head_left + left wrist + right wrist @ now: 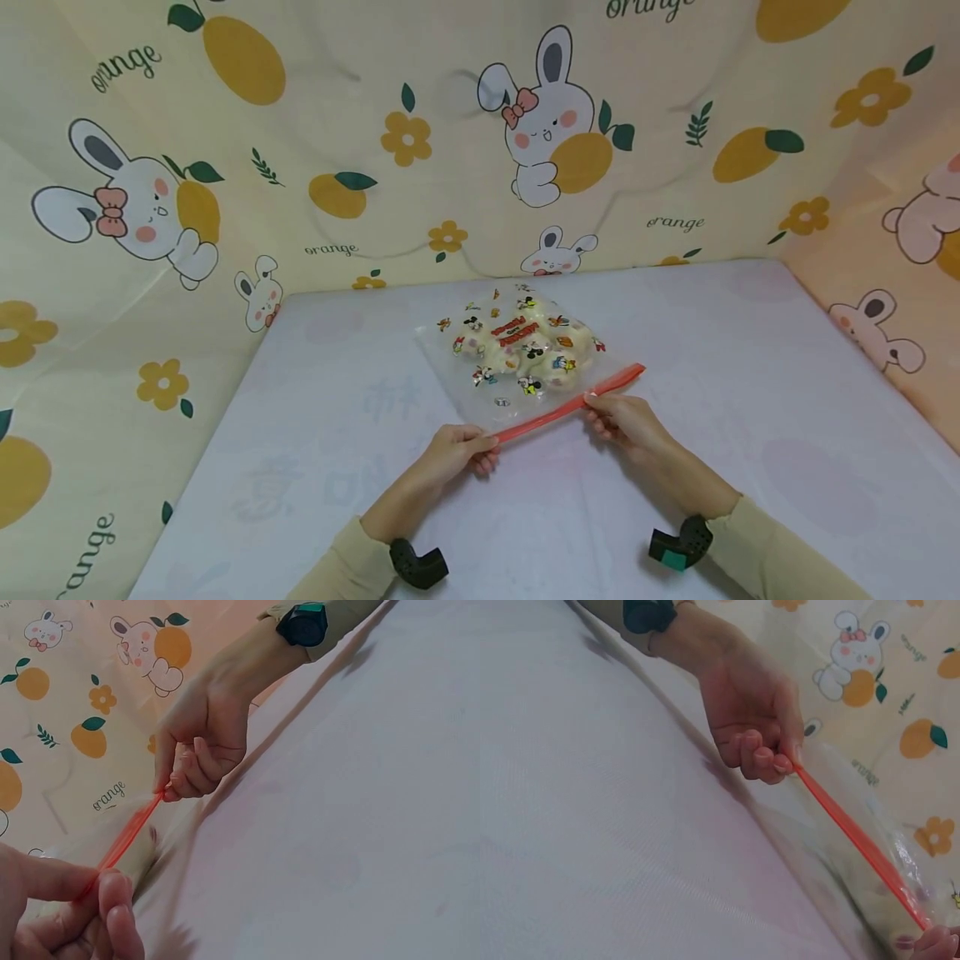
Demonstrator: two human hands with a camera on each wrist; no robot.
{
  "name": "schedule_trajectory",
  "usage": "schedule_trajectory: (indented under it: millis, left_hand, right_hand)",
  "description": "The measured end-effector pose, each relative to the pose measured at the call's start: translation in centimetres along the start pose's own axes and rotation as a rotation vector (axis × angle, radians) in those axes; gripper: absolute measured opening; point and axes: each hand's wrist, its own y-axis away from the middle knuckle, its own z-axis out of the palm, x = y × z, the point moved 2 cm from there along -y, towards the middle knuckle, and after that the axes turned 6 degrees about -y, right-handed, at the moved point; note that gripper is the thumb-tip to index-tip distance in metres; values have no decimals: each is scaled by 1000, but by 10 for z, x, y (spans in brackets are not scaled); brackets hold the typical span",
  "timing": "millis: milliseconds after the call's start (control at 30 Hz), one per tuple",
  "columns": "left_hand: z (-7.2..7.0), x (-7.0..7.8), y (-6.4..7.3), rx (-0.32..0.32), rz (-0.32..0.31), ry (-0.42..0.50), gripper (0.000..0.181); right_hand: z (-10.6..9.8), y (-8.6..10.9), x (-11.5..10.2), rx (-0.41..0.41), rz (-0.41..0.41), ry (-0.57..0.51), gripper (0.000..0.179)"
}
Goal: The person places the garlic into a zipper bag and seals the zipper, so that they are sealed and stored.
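Note:
A clear zip bag (pixel 442 354) printed with small cartoon figures lies on the table, its red zip strip (pixel 551 415) along the near edge. Inside are several pale, rounded things, their kind blurred by the plastic and print. My left hand (pixel 453 454) pinches the left end of the strip between thumb and fingers. Further along, my right hand (pixel 626 421) pinches the same strip, whose free end sticks out beyond it to the right. In the left wrist view the strip (pixel 131 832) runs taut between both hands. The right wrist view shows the bag's plastic (pixel 840 772) behind the strip.
A white cloth covers the table (pixel 315 433), with faint marks showing through. Behind it and at both sides hangs a cream curtain (pixel 450 108) printed with rabbits and oranges. Each wrist wears a black camera mount (pixel 418 565).

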Motion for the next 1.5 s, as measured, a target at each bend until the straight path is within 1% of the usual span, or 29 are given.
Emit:
schedule_trajectory:
  millis: [333, 533, 867, 1133, 1300, 1500]
  left_hand:
    - [-9, -1, -1, 7, 13, 5, 30]
    - [-13, -3, -3, 6, 26, 15, 31]
    - [-17, 0, -4, 16, 22, 18, 30]
    - [-19, 1, -4, 26, 15, 10, 26]
    - [-21, 1, -4, 33, 9, 5, 27]
    - [-23, 1, -5, 57, 8, -4, 28]
  right_hand:
    - [-5, 3, 0, 24, 10, -15, 16]
    - [-6, 5, 1, 32, 13, -37, 19]
    - [-6, 7, 1, 53, 12, -73, 23]
    - [-8, 9, 1, 44, 3, -76, 24]
    - [-8, 9, 3, 50, 2, -99, 25]
    - [-12, 9, 3, 67, 2, -121, 24]
